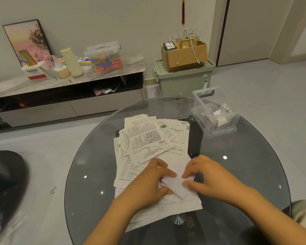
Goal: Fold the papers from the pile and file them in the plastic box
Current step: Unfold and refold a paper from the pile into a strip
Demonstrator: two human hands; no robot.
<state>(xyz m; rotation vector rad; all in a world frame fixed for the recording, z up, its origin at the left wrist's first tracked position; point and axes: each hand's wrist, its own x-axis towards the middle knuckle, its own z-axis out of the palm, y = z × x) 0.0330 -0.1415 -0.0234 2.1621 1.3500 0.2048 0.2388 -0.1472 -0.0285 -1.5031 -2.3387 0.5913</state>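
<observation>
The pile of papers [148, 147] covers the middle of the glass tabletop [245, 165]. Bare glass runs right of it up to the plastic box [217, 119], whose top seems open; the left side is bare too.

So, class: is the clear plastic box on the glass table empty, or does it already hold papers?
Not empty. The clear plastic box holds several small folded papers standing inside, visible through its walls.
</observation>
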